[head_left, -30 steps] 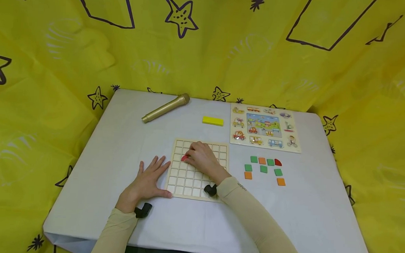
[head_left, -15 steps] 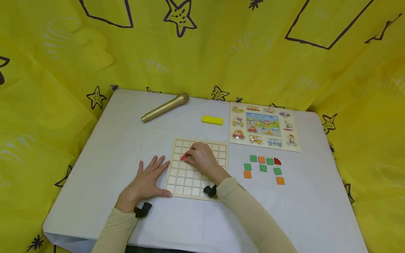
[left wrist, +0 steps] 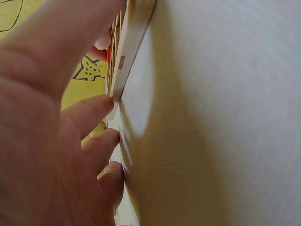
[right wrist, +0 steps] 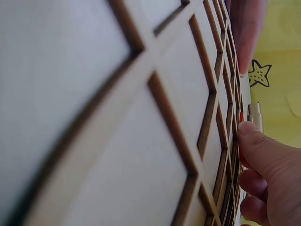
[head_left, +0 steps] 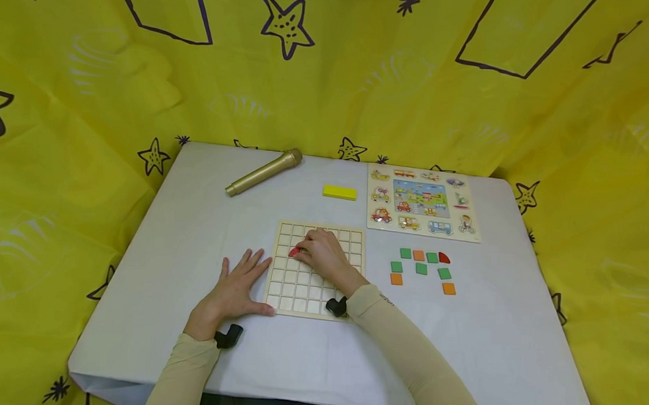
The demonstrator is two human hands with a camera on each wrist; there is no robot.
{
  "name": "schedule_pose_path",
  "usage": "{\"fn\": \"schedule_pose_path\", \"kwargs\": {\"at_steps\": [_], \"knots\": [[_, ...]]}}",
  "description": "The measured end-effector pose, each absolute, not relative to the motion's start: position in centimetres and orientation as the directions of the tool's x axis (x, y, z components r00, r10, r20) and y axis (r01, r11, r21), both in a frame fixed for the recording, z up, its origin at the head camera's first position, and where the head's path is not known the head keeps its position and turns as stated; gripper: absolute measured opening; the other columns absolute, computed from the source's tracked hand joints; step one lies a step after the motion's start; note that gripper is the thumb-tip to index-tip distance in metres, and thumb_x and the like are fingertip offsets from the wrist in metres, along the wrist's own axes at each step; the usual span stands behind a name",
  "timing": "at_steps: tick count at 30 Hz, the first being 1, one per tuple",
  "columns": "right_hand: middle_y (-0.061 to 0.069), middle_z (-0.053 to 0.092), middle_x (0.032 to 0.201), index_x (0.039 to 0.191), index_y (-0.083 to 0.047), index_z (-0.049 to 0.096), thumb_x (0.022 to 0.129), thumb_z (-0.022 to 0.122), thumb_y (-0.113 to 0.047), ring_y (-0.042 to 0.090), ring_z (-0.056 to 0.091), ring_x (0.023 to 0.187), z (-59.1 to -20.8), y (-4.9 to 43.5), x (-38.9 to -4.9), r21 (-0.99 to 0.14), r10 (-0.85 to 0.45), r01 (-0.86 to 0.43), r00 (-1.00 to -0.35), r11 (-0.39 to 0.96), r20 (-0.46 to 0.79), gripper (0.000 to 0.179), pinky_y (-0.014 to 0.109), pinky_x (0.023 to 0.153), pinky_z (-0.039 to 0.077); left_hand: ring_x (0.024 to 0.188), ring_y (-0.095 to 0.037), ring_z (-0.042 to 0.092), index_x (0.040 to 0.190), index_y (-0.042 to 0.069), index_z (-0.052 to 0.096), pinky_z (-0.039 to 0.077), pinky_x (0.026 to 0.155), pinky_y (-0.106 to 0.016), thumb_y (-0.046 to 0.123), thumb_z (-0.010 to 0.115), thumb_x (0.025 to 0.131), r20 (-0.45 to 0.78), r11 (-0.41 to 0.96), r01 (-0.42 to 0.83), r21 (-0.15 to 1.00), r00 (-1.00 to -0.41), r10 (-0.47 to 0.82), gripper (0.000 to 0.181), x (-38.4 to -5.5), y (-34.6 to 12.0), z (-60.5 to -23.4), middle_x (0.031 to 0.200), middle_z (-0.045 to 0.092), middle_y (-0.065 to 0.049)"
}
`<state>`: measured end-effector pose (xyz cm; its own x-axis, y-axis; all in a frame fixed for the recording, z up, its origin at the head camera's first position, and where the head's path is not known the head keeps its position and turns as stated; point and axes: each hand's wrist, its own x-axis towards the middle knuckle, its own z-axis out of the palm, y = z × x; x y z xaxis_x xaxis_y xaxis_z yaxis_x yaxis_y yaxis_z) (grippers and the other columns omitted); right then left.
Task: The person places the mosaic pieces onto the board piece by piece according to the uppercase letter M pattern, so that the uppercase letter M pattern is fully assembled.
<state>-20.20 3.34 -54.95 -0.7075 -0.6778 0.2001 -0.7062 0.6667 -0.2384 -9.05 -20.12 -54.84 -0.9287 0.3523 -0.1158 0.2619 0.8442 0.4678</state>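
At the board (head_left: 289,290), inward-angled hands (head_left: 234,291) (head_left: 326,255)

Head view evenly bright over my white tablecloth (head_left: 493,346). Left wrist: soft shadow beside my left hand (left wrist: 47,122). Right wrist: dimmer, wooden grid board (right wrist: 171,122) blurred up close.

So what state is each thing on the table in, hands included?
Grid board: flat, partly hidden
Red piece: partly covered by fingers
Left hand: fingers spread, touches the board's edge
Right hand: pinches the red piece
Loose tiles: flat, spread out
Microphone: lying down
Yellow block: lying flat
Picture puzzle: flat, face up
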Motion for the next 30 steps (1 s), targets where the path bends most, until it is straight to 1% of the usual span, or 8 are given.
{"fn": "schedule_pose_path", "kwargs": {"at_steps": [5,11,17,22,26,30], "knots": [[-0.001,0.064,0.095,0.105,-0.015,0.077,0.09,0.069,-0.042,0.018,0.056,0.088,-54.9,3.4,-20.1,-0.232,-0.669,-0.693,-0.72,0.682,0.183,0.032,0.037,0.083,0.044,0.147,-0.034,0.006,0.154,0.012,0.031,-0.006,0.107,-0.068,0.067,0.079,0.063,-0.118,0.846,0.262,0.465,-0.928,0.352,0.117,-9.1,-20.0,-54.8,0.161,0.016,-0.012],[-0.001,0.063,0.096,0.108,-0.016,0.076,0.091,0.067,-0.042,0.018,0.056,0.09,-54.9,3.6,-20.0,-0.243,-0.666,-0.693,-0.72,0.678,0.195,0.032,0.037,0.083,0.043,0.147,-0.035,0.005,0.154,0.012,0.03,-0.006,0.106,-0.068,0.068,0.078,0.064,-0.115,0.842,0.266,0.47,-0.927,0.357,0.117,-9.1,-19.9,-54.8,0.161,0.015,-0.012],[0.0,0.065,0.1,0.108,-0.014,0.076,0.092,0.068,-0.037,0.019,0.057,0.091,-55.0,4.1,-20.1,-0.277,-0.662,-0.704,-0.71,0.654,0.24,0.029,0.039,0.085,0.044,0.146,-0.036,0.006,0.154,0.011,0.031,-0.005,0.106,-0.069,0.067,0.078,0.064,-0.097,0.836,0.276,0.474,-0.927,0.361,0.116,-9.1,-19.9,-54.8,0.161,0.016,-0.013],[-0.001,0.065,0.097,0.108,-0.013,0.076,0.091,0.071,-0.031,0.017,0.056,0.09,-54.5,4.9,-19.9,-0.32,-0.642,-0.702,-0.712,0.636,0.284,0.026,0.039,0.087,0.043,0.146,-0.036,0.007,0.154,0.011,0.032,-0.004,0.106,-0.069,0.067,0.078,0.064,-0.101,0.839,0.272,0.471,-0.928,0.358,0.116,-9.1,-19.9,-54.7,0.16,0.017,-0.013],[-0.001,0.064,0.096,0.108,-0.011,0.076,0.091,0.071,-0.028,0.017,0.054,0.088,-53.7,5.9,-19.7,-0.353,-0.622,-0.687,-0.726,0.635,0.292,0.024,0.038,0.085,0.043,0.146,-0.037,0.008,0.153,0.01,0.032,-0.005,0.106,-0.069,0.066,0.079,0.064,-0.104,0.837,0.266,0.478,-0.929,0.354,0.116,-9.1,-19.9,-54.6,0.16,0.018,-0.014],[0.0,0.064,0.097,0.108,-0.009,0.076,0.092,0.071,-0.025,0.019,0.054,0.088,-53.1,7.2,-19.7,-0.349,-0.613,-0.688,-0.725,0.636,0.313,0.023,0.036,0.08,0.043,0.146,-0.038,0.008,0.153,0.01,0.033,-0.005,0.106,-0.069,0.065,0.08,0.063,-0.108,0.838,0.26,0.48,-0.93,0.351,0.116,-9.1,-19.9,-54.6,0.16,0.018,-0.014]]}}
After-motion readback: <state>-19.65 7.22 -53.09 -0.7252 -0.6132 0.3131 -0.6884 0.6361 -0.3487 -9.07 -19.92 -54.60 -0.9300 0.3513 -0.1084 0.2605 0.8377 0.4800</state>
